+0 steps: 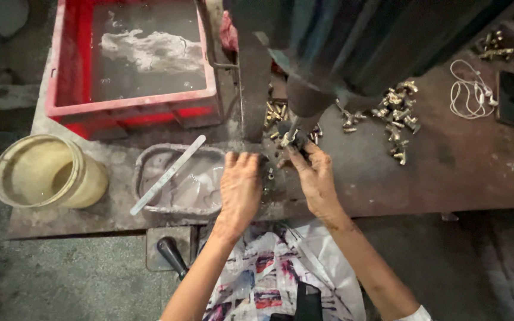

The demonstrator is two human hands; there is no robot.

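Workpiece: a small brass fitting (287, 139) sits under the machine's spindle (304, 101), just at 12 o'clock of the right hand; its long axis seems to run from 7 to 1 o'clock, though it is too small to be sure which end leads.
Right hand (313, 178): fingers curl toward the fitting, fingertips touching or nearly touching it; a closed pinch cannot be made out.
Left hand (240, 187): lies palm down, fingers together and pointing to 12 o'clock, on the dark steel table (447, 172); whether anything is under it I cannot tell.
Red crate (132, 107): at 11 o'clock of the hands, holding murky grey liquid with pale foam.
Metal tray (179, 178): just at 9 o'clock of the left hand, holding cloudy liquid; a flat pale strip (168, 174) lies across it, long axis from 7 to 1 o'clock.
Yellow bucket (49, 172): far at 9 o'clock, tipped, with a little pale liquid inside.
Loose brass fittings (397, 116): scattered at 2 o'clock of the right hand.
Phone (511, 98) and white cable (468, 89): at 2 o'clock, well apart.
Black lever handle (171, 252): at 7 o'clock of the left hand.
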